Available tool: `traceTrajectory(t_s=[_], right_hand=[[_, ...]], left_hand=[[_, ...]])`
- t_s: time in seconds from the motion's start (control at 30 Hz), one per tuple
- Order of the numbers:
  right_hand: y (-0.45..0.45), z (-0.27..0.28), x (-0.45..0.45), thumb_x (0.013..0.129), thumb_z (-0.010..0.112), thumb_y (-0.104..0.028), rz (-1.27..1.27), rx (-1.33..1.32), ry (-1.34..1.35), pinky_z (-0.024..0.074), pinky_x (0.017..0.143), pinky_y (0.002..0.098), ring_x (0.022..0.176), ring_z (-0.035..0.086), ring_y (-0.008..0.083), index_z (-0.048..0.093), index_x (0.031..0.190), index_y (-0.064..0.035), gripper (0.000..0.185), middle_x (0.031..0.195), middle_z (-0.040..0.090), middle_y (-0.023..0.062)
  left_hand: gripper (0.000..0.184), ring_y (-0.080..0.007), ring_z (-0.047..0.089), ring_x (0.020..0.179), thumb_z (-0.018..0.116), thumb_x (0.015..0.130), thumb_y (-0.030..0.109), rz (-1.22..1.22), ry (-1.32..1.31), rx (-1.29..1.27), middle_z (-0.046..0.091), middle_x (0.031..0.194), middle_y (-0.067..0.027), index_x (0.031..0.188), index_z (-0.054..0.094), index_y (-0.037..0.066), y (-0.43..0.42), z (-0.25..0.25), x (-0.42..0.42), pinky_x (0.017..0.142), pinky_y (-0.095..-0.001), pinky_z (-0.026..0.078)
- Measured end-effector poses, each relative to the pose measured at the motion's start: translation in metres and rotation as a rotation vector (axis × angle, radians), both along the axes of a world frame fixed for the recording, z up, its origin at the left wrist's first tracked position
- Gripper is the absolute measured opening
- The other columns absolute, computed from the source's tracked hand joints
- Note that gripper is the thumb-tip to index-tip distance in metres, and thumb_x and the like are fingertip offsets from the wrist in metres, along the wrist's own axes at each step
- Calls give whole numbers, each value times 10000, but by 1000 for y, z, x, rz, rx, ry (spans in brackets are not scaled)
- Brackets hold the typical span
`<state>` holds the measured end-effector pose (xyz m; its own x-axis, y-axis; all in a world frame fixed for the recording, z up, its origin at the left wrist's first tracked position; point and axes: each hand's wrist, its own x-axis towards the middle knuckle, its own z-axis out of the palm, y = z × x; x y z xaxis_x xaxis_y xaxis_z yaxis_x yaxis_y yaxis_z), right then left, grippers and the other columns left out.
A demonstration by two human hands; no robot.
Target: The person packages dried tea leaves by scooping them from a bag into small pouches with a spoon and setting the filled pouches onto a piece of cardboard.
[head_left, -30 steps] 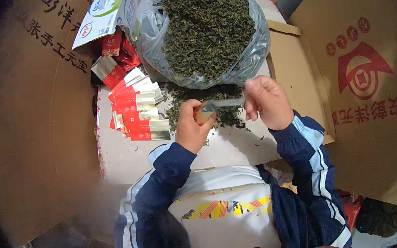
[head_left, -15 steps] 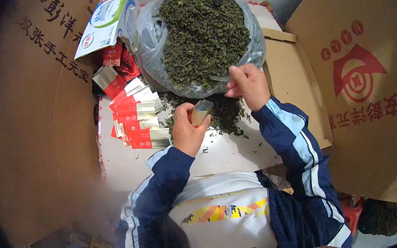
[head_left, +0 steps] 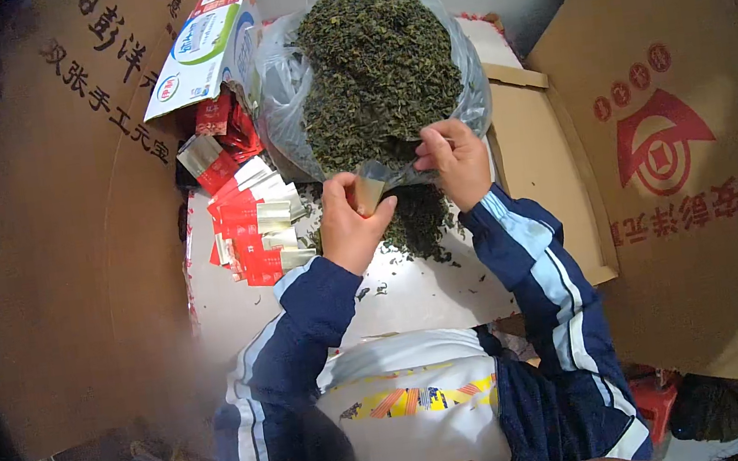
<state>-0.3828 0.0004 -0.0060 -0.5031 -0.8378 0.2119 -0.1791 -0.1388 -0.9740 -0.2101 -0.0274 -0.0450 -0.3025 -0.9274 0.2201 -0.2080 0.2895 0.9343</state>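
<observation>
My left hand [head_left: 353, 232] is closed around a small gold-coloured packet [head_left: 369, 195], held upright, with a clear film mouth at its top. Just to its right, my right hand [head_left: 457, 162] is pinched at the front edge of a clear plastic bag [head_left: 281, 75]. What its fingertips hold, if anything, is hidden. Dark green dried tea leaves [head_left: 381, 63] are heaped in the bag. Below both hands, loose leaves [head_left: 423, 224] lie spilled on the white tabletop [head_left: 414, 294].
Red and silver packets [head_left: 252, 217] lie fanned out at the left. Behind them a white and green carton [head_left: 204, 52] lies tipped, with more red packets at its mouth. Tall cardboard panels [head_left: 687, 191] stand at both sides. A cardboard tray [head_left: 542, 172] is on the right.
The left hand has lifted slightly and turned the packet more upright. The right hand has shifted a little left, bringing its fingertips over the leaves at the bag's front.
</observation>
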Motion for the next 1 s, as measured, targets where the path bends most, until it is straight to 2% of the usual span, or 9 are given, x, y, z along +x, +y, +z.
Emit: traceTrajectory(t_s=[0.03,0.17,0.33,0.43,0.6,0.73,1.0], right_hand=[[2,-1,-1,918,577,-147,27,-30,-48,528,556,260,625,610,131,566,954,2,153,760,618,81],[8,1,-6,945,542,-172,80,-3,-78,535,621,266,680,629,161,548,1033,-10,184,830,618,108],[18,9,-7,953,531,-178,130,35,-159,538,643,277,688,628,167,550,1037,-11,188,833,615,103],[21,11,-9,960,519,-192,207,11,-232,535,648,281,684,623,169,549,1053,-20,198,829,615,100],[25,24,-18,963,513,-212,296,70,-296,528,642,275,675,618,166,547,1061,-31,208,822,616,94],[22,35,-26,964,509,-220,429,150,-261,521,631,269,663,613,160,546,1058,-40,206,812,618,87],[9,69,-18,955,516,-190,540,432,79,509,614,268,652,612,145,555,1011,-37,167,792,615,63]], left_hand=[[520,-139,533,807,787,707,118,1,-22,-26,526,928,-59,1069,423,37,-1,1,0,726,-279,465],[527,-135,528,798,790,703,124,-25,18,38,520,932,-54,1071,423,37,-5,-3,0,725,-278,464],[523,-132,520,803,790,696,121,-45,-26,20,512,938,-50,1065,429,39,-11,0,3,731,-278,461],[543,-217,546,833,799,673,183,-70,-33,20,522,959,-104,1065,455,30,-15,-2,4,761,-332,462],[540,-222,556,850,799,672,181,-81,-78,17,524,961,-110,1060,456,27,-15,10,7,772,-333,465],[541,-228,560,858,801,668,178,-110,-77,25,521,962,-111,1056,455,25,-13,15,8,779,-334,466],[539,-272,562,890,795,664,170,-135,-127,-47,529,986,-127,1062,461,25,-8,4,4,793,-355,470]])
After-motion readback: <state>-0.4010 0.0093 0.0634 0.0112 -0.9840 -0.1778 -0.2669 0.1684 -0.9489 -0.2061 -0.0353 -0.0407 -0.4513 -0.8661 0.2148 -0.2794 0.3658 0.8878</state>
